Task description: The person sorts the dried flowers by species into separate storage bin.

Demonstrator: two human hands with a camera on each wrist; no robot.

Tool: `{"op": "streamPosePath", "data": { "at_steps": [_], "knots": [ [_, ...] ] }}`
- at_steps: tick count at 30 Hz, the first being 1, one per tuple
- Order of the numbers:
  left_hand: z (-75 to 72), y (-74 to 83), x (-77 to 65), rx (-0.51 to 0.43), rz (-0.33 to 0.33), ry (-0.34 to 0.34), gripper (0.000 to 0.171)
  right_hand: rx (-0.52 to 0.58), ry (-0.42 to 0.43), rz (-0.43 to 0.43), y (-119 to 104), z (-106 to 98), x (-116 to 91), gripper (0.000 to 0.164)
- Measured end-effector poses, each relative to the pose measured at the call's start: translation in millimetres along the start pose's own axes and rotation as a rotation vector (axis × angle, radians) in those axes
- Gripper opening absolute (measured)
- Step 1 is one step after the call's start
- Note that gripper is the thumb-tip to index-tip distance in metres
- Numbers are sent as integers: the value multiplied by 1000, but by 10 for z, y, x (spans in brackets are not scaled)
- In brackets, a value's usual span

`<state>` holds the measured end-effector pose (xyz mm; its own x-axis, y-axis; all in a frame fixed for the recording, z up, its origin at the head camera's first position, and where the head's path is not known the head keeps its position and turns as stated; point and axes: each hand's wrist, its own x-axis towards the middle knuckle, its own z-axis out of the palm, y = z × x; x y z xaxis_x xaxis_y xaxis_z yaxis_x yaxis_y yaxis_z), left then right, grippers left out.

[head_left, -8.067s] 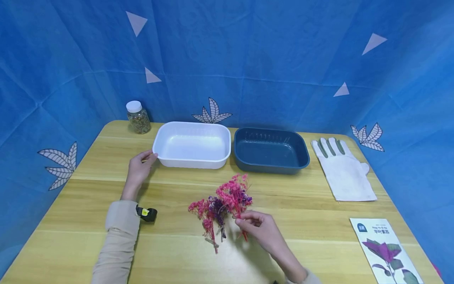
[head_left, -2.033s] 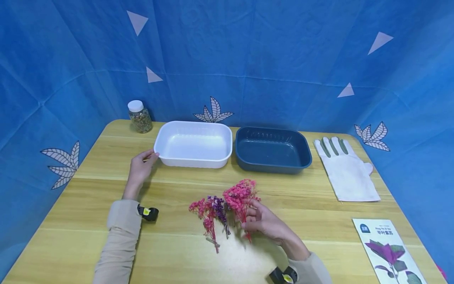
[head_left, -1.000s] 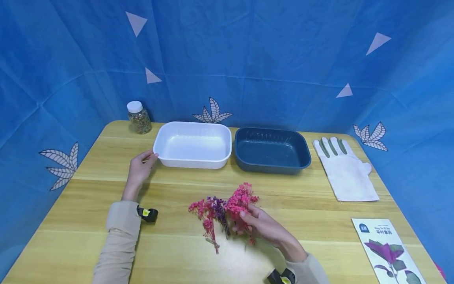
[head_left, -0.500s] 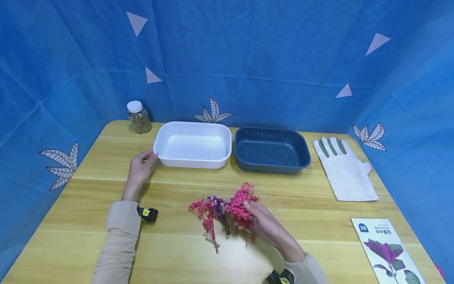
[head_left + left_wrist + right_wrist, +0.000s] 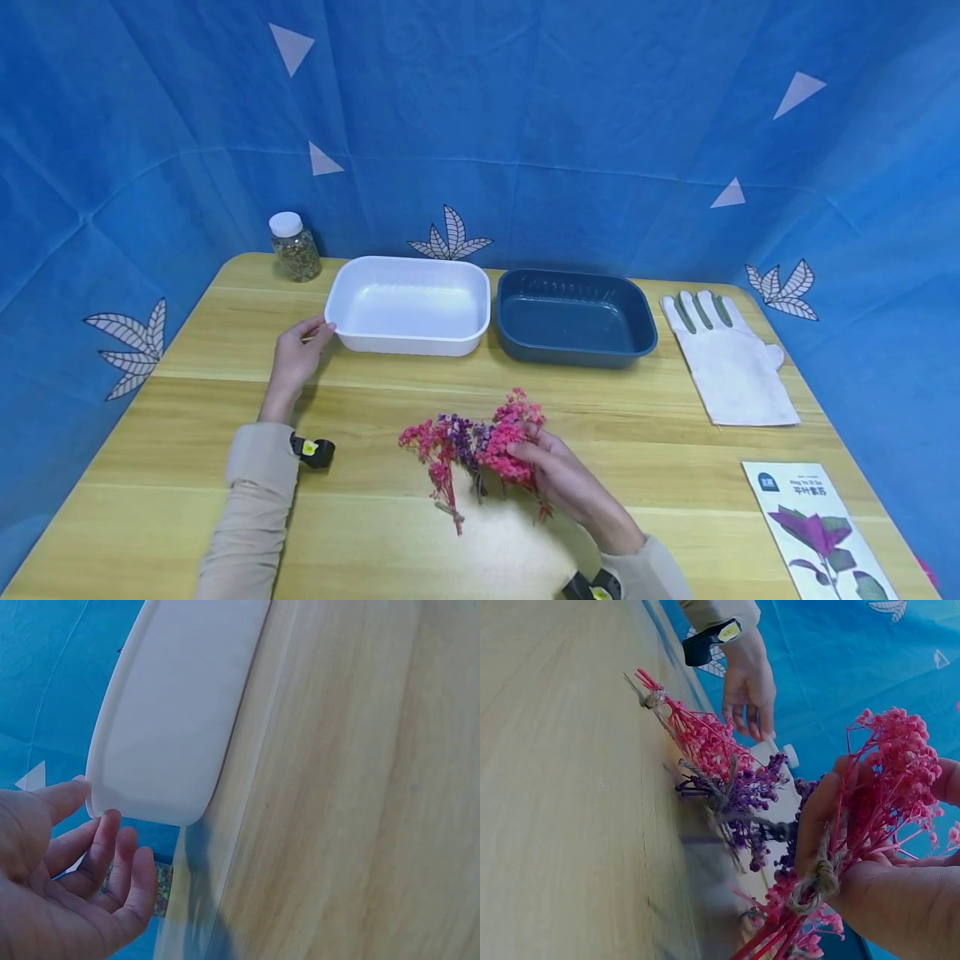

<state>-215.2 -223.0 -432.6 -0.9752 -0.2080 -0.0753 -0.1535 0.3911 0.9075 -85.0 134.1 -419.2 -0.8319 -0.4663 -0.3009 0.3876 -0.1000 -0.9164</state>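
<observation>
My left hand (image 5: 296, 358) pinches the near left corner of the white plastic basin (image 5: 408, 344), thumb on one side of the rim and fingertips on the other in the left wrist view. My right hand (image 5: 567, 477) holds a twine-tied bunch of pink dried flowers (image 5: 904, 761), thumb close to the twine knot (image 5: 819, 881). More pink blossoms (image 5: 784, 896) show below it. Left of that hand, purple dried flowers (image 5: 461, 440) lie on the table, overlapping another pink bunch (image 5: 426, 439) at the left end. Part of the held bunch is hidden by the fingers.
A dark blue basin (image 5: 573, 354) stands right of the white one. At the back left is a white-capped jar (image 5: 297, 252). White gloves (image 5: 735, 375) and a seed packet (image 5: 806, 492) lie on the right. Blue cloth (image 5: 600, 100) hangs behind the table.
My right hand has moved from pinching the stems to holding the bunch nearer its blossoms, which sit slightly lower now. My left hand stays at the basin's corner.
</observation>
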Motion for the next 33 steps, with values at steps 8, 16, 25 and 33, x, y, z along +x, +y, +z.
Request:
{"op": "streamPosePath", "data": {
  "at_steps": [8, 16, 25, 33],
  "knots": [
    [-3, 2, -4, -5, 4, 6, 52, -11, 28, -2, 23, -3, 9, 75],
    [-1, 5, -1, -7, 1, 15, 51, -33, 39, 11, 35, -14, 9, 72],
    [-7, 16, -25, -6, 0, -3, 54, -40, 6, 26, 47, -21, 13, 77],
    [-10, 18, -23, -7, -6, -3, 54, -83, -8, 25, 36, -41, 13, 76]
  ]
}}
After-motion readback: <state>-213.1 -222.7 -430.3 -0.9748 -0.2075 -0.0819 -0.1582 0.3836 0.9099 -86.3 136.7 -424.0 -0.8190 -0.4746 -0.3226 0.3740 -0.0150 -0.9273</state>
